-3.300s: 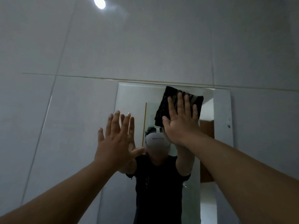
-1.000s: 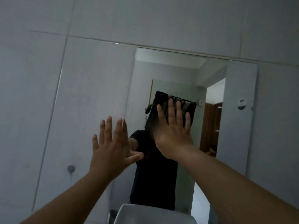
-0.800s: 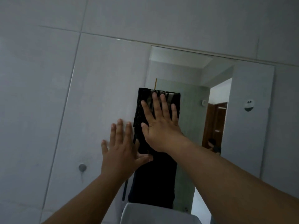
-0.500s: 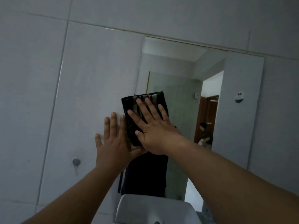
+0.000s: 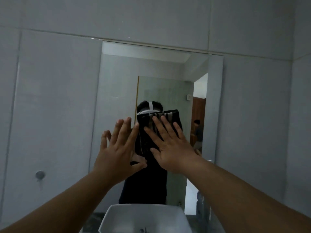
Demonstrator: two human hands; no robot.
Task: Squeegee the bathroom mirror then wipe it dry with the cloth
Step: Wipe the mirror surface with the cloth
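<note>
A frameless rectangular mirror (image 5: pixel 117 91) hangs on the grey tiled wall. My right hand (image 5: pixel 170 148) lies flat with fingers spread, pressing a dark folded cloth (image 5: pixel 146 128) with pale stripes against the glass near the mirror's middle. My left hand (image 5: pixel 117 152) is open with fingers apart, held against or just before the mirror's left part, beside the cloth. It holds nothing. No squeegee is in view. The mirror reflects a person in a dark shirt behind the cloth.
A white basin (image 5: pixel 144 217) sits directly below the mirror on a dark counter. A round metal knob (image 5: pixel 40 174) sticks out of the wall at lower left. A clear bottle (image 5: pixel 202 211) stands to the right of the basin. An open doorway shows in the reflection.
My right hand has slid the cloth from the mirror's left edge rightward toward its middle. Before that it came down from the top. The left hand stayed open beside it.
</note>
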